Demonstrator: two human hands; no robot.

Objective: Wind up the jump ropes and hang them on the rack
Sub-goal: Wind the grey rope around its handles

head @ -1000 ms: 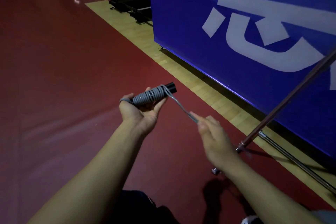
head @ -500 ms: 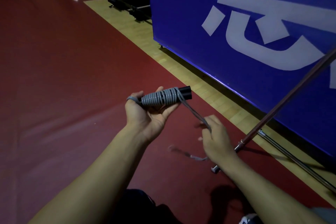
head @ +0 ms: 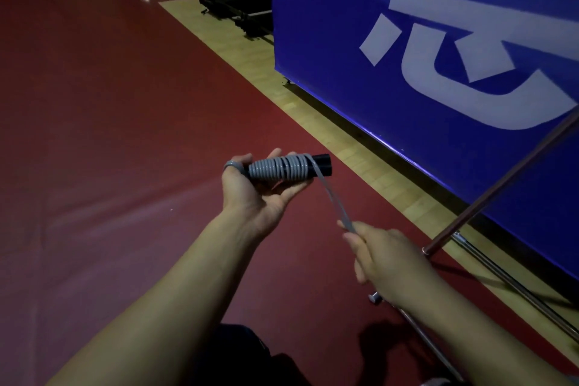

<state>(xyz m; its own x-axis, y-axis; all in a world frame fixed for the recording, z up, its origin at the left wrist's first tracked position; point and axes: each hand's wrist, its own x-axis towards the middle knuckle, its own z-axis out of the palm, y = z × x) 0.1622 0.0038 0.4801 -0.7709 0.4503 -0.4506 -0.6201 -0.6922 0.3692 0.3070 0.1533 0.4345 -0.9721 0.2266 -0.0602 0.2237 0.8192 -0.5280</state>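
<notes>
My left hand (head: 260,194) grips the black jump rope handles (head: 321,164), held level over the red floor. Grey rope coils (head: 280,168) are wound tightly round them, and one loop passes over my left thumb. A free length of grey rope (head: 333,197) runs taut from the coils down to my right hand (head: 385,257), which pinches it below and to the right. The rest of the rope is hidden behind my right hand. The metal rack's slanted pole (head: 501,188) and floor bar (head: 513,285) stand to the right of my right hand.
A large blue banner board (head: 360,50) with white characters stands along the right on a wooden floor strip (head: 316,113). Black equipment (head: 244,12) lies at the far end, with folded chairs behind. Red mat (head: 94,119) covers the left.
My right hand has swung the rope round the handles and come back down right, adding coils. My left hand and the handles have drifted slightly right. The loose rope end is out of sight now.
</notes>
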